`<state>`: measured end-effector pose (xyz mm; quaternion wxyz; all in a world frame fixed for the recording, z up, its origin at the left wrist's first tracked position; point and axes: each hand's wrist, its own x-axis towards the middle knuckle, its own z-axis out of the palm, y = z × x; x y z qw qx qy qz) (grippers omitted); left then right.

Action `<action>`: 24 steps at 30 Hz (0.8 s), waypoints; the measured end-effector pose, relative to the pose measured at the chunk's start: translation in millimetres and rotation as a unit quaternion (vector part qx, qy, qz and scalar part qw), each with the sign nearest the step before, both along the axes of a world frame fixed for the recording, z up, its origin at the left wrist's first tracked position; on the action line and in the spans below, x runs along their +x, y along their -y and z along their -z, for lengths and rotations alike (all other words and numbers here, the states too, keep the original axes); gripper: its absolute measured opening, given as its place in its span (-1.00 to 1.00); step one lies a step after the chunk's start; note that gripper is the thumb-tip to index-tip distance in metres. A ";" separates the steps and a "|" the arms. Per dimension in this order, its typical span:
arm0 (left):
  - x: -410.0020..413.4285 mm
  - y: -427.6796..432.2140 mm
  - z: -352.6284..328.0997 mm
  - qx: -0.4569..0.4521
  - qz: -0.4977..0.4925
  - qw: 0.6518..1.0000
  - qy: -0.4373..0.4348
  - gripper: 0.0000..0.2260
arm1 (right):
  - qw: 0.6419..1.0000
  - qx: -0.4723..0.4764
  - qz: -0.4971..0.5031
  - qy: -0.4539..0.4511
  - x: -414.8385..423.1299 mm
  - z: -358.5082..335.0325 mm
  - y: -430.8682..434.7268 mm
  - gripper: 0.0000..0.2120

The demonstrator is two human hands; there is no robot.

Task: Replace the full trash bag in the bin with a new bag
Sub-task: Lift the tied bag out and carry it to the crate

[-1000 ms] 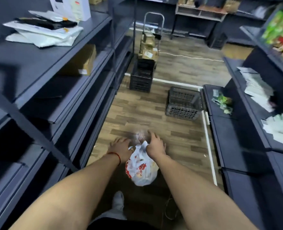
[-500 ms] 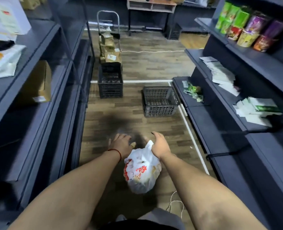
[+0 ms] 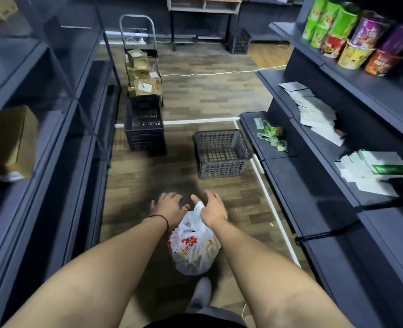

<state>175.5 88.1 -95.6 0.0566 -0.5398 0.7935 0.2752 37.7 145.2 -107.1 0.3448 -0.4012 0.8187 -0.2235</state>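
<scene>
A full white plastic trash bag (image 3: 192,249) with red print hangs in front of me above the wooden floor. My right hand (image 3: 213,208) pinches the bag's gathered top, fingers partly spread. My left hand (image 3: 171,208) sits against the bag's top on the left, fingers bent downward; its hold on the plastic is hidden. A red string circles my left wrist. No bin shows in the head view.
Dark shelving lines both sides of the aisle. A black crate (image 3: 145,127) and a grey crate (image 3: 221,153) stand on the floor ahead. Behind them a hand trolley (image 3: 140,65) carries brown parcels. My shoe (image 3: 200,292) is below the bag. White tape (image 3: 274,214) marks the floor.
The view has swung to the right and down the aisle. The bag stays hanging between my hands, and both hands keep their place at its top.
</scene>
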 end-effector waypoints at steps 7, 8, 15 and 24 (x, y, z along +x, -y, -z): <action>-58.6 75.3 -14.8 -0.007 0.001 1.000 0.024 -0.56 | 1.000 -0.010 -0.015 -0.014 -65.0 -7.3 72.1 -0.35; -67.1 84.2 -16.6 -0.008 0.003 1.000 0.024 -0.56 | 1.000 -0.011 -0.013 -0.014 -74.3 -8.8 81.5 -0.35; -117.7 141.3 -16.8 -0.003 0.009 1.000 0.009 -0.58 | 1.000 -0.007 0.001 -0.023 -136.5 -10.5 148.8 -0.35; -193.4 263.9 12.9 0.011 0.039 0.999 0.005 -0.60 | 0.999 0.001 0.031 -0.021 -200.4 17.7 257.9 -0.43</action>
